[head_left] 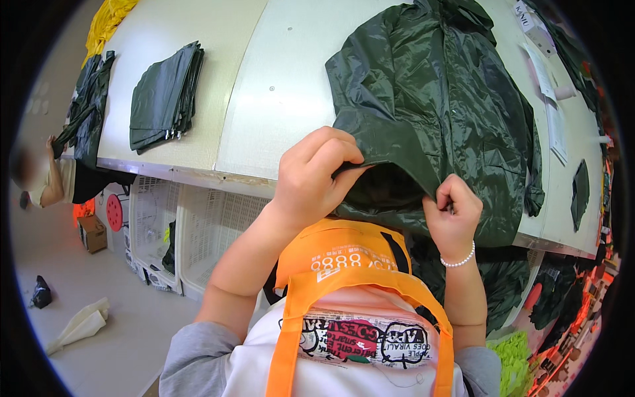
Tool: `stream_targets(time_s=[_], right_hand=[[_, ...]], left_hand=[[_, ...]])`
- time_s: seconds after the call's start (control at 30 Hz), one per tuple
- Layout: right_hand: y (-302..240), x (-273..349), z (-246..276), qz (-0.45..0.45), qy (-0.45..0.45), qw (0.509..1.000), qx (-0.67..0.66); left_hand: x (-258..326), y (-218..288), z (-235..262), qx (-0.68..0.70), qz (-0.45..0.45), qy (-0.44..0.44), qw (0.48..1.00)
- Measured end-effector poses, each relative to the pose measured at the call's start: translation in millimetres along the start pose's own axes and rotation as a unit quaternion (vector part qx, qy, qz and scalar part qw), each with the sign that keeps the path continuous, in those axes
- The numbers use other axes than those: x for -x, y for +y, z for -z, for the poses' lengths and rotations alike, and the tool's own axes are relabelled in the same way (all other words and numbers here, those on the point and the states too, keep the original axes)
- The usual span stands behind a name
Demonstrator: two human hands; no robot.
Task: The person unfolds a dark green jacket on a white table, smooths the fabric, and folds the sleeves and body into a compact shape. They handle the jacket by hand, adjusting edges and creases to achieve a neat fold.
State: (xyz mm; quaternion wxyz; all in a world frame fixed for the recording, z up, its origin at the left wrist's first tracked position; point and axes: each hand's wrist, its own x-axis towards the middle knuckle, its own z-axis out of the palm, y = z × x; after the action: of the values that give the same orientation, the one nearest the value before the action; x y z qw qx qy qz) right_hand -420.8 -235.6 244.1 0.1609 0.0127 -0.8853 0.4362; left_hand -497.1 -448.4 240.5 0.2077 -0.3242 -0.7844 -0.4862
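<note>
A dark green, shiny rain jacket point(423, 92) lies spread on the white table, its hood end at the far edge. At the near table edge, my left hand point(314, 172) pinches the rim of an opening in the jacket. My right hand point(454, 213), a beaded bracelet on its wrist, grips the other side of that same rim. Between the two hands the fabric is lifted and gapes toward me, showing a dark inside. Part of the jacket hangs down over the table edge.
A stack of folded dark green pieces point(165, 96) lies left on the table point(254, 99). White plastic baskets point(208, 225) stand below its edge. At far left another person point(56, 178) handles dark green fabric. Papers point(552, 99) and a small box point(534, 28) lie right.
</note>
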Motion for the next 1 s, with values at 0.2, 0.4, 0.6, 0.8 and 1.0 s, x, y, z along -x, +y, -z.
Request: stream_targets(time_s=[0.2, 0.4, 0.6, 0.8, 1.0], right_hand=[[8.7, 6.5, 33.7, -0.187, -0.162, 0.938, -0.243], [-23.3, -16.5, 11.9, -0.138, -0.185, 0.956, -0.181], [-33.3, -21.0, 4.3, -0.124, -0.191, 0.954, -0.194], [-21.0, -18.6, -13.2, -0.046, -0.129, 0.982, -0.133], [-13.5, -5.8, -41.2, -0.157, -0.131, 0.960, -0.193]], left_hand=[[1.1, -4.9, 0.1, -0.015, -0.082, 0.008, 0.996], [-2.0, -4.9, 2.3, -0.018, -0.121, -0.020, 0.992], [2.0, -9.1, 1.1, -0.012, -0.151, -0.015, 0.988], [13.3, -14.7, 16.8, -0.024, -0.136, -0.025, 0.990], [46.0, -30.9, 40.2, -0.047, -0.111, -0.052, 0.991]])
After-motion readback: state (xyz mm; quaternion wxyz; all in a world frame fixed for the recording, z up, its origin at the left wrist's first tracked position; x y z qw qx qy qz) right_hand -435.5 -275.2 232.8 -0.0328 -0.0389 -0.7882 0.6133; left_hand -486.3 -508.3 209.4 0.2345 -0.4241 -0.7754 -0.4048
